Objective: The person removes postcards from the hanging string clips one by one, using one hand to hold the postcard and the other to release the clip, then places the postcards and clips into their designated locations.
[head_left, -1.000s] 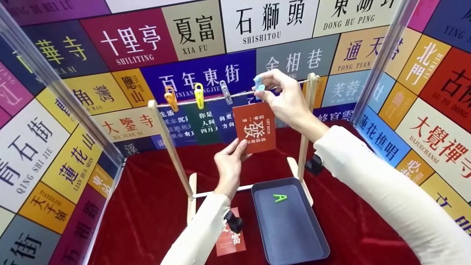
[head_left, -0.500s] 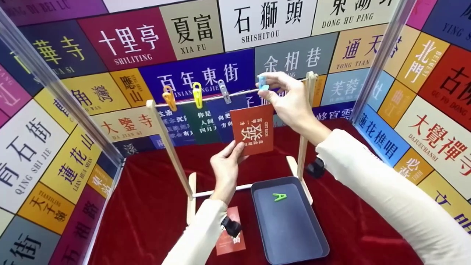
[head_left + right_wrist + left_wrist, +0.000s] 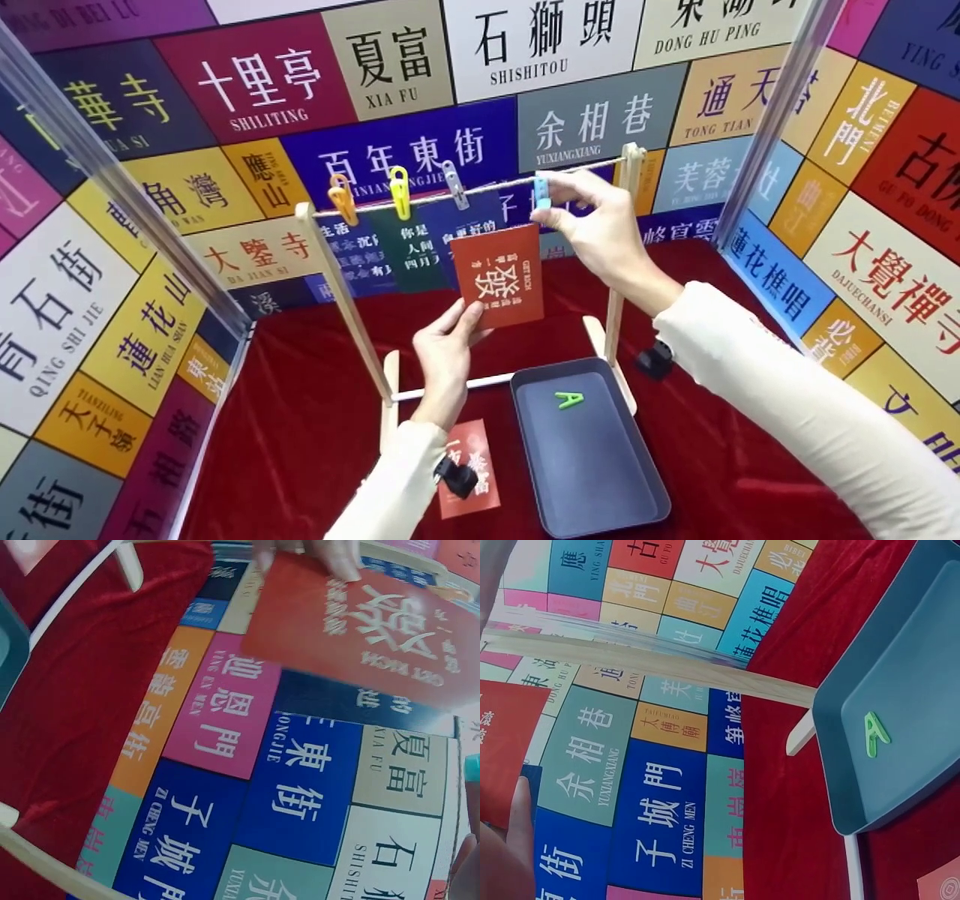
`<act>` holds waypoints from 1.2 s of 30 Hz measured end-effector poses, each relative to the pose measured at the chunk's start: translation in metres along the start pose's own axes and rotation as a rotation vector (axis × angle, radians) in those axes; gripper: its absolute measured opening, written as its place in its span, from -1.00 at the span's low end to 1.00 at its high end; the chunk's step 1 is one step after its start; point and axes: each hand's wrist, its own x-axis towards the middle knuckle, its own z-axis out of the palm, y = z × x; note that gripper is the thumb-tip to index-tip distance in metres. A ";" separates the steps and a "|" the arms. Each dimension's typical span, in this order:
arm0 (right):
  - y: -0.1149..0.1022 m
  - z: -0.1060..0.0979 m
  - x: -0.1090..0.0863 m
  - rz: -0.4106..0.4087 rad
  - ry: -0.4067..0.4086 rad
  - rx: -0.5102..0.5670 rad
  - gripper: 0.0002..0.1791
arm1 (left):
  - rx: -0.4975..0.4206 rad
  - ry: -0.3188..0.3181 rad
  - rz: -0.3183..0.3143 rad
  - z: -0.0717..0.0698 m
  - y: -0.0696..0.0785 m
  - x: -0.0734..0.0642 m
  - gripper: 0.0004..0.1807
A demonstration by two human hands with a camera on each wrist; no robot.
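Observation:
My left hand [image 3: 442, 360] pinches a red card [image 3: 499, 281] with white characters by its lower edge; the same red card [image 3: 367, 630] lies across the top of the right wrist view. My right hand [image 3: 604, 229] pinches a light blue clothespin [image 3: 541, 193] between thumb and fingers, upright at the rope [image 3: 502, 187]. Whether it bites the rope cannot be told. A gap separates the card from the clothespin. Farther left on the rope, an orange clothespin [image 3: 343, 201], a yellow clothespin [image 3: 400, 193] and a grey clothespin [image 3: 455, 186] hold up dark blue and green cards [image 3: 420, 259].
The rope spans a wooden frame [image 3: 345, 307] on red cloth [image 3: 300, 450]. A dark tray [image 3: 592, 465] holds a green clothespin [image 3: 568, 400]. Left of the tray lies another red card [image 3: 472, 469]. Lettered panels [image 3: 574, 45] stand behind and at both sides.
My left hand has carried the red card left and slightly down, away from the light blue clothespin. My right hand has dropped a little and shifted right, and the clothespin now stands upright.

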 end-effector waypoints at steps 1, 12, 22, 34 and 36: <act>0.001 0.000 -0.001 0.010 -0.003 0.001 -0.51 | 0.000 0.002 -0.001 -0.001 0.000 0.000 -0.60; 0.003 0.000 -0.014 0.032 0.019 0.015 -0.60 | -0.013 0.024 -0.016 -0.012 0.001 -0.007 -0.57; 0.008 -0.006 -0.023 -0.021 0.084 0.009 -0.63 | -0.049 0.044 -0.027 -0.022 -0.003 -0.011 -0.60; 0.017 -0.007 -0.043 -0.051 0.082 0.012 -0.64 | 0.009 0.059 -0.013 -0.032 -0.004 -0.018 -0.59; 0.018 -0.006 -0.046 -0.054 0.083 0.023 -0.63 | 0.021 0.057 -0.013 -0.033 -0.005 -0.019 -0.58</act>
